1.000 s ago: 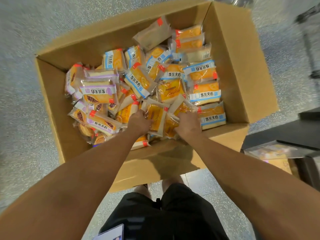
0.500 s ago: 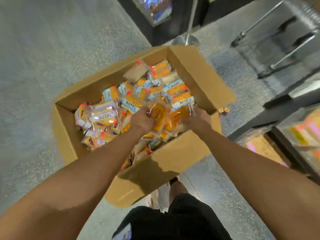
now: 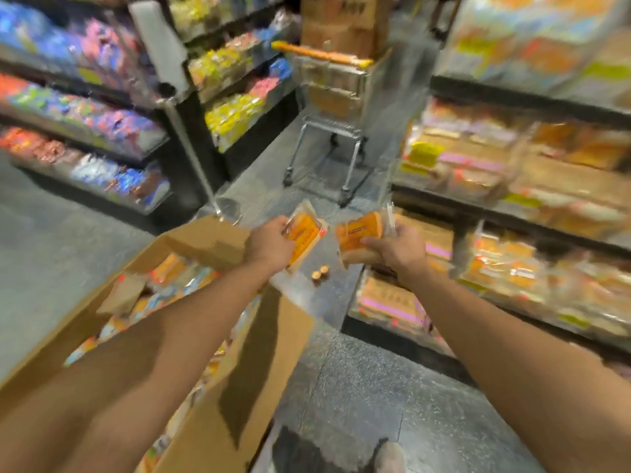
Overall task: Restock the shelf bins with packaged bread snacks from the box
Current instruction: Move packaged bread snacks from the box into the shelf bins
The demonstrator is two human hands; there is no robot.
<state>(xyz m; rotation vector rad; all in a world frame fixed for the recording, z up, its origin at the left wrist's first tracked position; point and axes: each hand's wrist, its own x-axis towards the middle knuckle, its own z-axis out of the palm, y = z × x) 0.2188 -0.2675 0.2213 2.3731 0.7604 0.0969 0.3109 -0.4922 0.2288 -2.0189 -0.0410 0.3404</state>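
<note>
Box: the open cardboard box (image 3: 218, 387) sits on the floor at near left, packets still heaped inside, its far flap (image 3: 205, 240) standing up just behind the left wrist.
Left hand: the left hand (image 3: 271, 245) is raised past the box's far right corner, fingers curled round an orange bread packet (image 3: 304, 233).
Left packet: long axis slants from near left up to far right; the printed orange face is turned to the right.
Right hand: the right hand (image 3: 396, 249) grips a second orange packet (image 3: 358, 237) from the right, thumb across its near face.
Right packet: it lies nearly level, long axis left to right; more wrappers seem stacked behind it, but blur hides how many.
Gap: the two packets are near each other, not touching.
Floor: grey speckled floor (image 3: 358, 387); two small copper-coloured round things (image 3: 320, 273) lie on it below the packets.
Left shelves: blurred racks of bright sweets (image 3: 85, 107) at far left.
Trolley: a metal cart (image 3: 327, 131) loaded with cartons stands in the aisle, far centre.
Right shelves: tiered shelf bins (image 3: 512, 268) of bagged bread, just right of the right hand.
</note>
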